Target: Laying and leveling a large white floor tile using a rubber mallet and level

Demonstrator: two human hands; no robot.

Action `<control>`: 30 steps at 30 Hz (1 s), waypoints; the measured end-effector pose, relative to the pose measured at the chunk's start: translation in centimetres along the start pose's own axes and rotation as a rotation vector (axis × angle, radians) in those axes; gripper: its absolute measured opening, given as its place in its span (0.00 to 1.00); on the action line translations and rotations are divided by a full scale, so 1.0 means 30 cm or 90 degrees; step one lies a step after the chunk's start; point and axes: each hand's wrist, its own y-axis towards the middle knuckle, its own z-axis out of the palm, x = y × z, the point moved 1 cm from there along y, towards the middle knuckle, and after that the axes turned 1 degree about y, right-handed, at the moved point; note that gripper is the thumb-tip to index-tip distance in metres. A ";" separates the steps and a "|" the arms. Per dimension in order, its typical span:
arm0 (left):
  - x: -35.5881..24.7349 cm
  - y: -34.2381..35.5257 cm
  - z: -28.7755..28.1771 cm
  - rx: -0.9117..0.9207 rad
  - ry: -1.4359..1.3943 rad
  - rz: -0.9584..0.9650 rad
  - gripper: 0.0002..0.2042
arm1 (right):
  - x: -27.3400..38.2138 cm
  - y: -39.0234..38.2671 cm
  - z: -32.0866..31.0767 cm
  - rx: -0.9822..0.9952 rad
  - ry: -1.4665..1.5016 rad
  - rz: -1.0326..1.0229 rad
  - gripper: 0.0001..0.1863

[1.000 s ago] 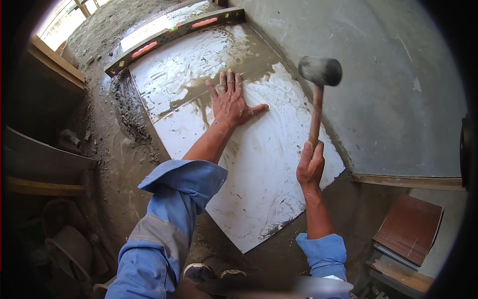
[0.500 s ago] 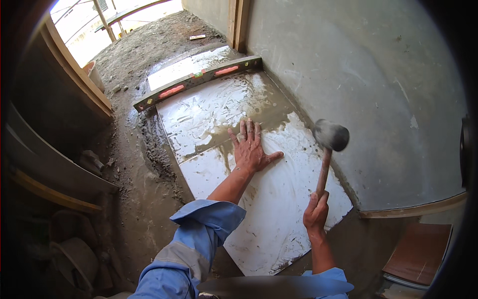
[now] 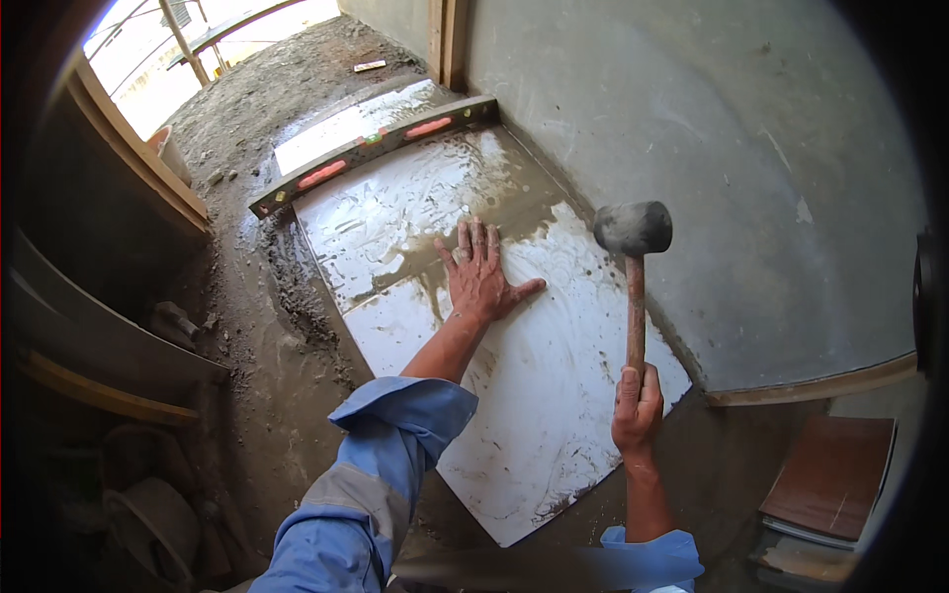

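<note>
My left hand (image 3: 481,278) lies flat, fingers spread, on a white floor tile (image 3: 554,385) smeared with grey mortar. Its fingertips reach the muddy seam with a second white tile (image 3: 371,217) farther off. With my right hand (image 3: 637,403) I grip the wooden handle of a rubber mallet (image 3: 635,229). The black mallet head is held up in front of the near tile's right edge, by the wall. Across the far end of the tiles rests a long spirit level (image 3: 371,148) with red grips, one end close to the wall.
A grey plastered wall (image 3: 712,198) borders the tiles on the right. Rough wet mortar (image 3: 287,395) covers the floor to the left. Brown tiles (image 3: 830,474) are stacked at lower right. A bucket (image 3: 170,153) stands by the wooden door frame (image 3: 138,148) at far left.
The mallet head, blurred before, is now sharp, more upright and swung slightly left and up. My left hand stays on the tile while the whole view shifts a little.
</note>
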 end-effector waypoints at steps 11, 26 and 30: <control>-0.071 -0.017 0.011 0.027 0.065 -0.039 0.57 | -0.053 -0.361 -0.252 -0.016 0.282 0.105 0.23; -0.274 -0.483 0.104 0.081 -0.119 0.222 0.62 | -0.445 -0.389 -0.319 -0.064 0.042 0.158 0.27; -0.256 -0.484 0.101 0.079 -0.124 0.218 0.63 | -0.426 -0.405 -0.220 -0.116 0.081 0.164 0.24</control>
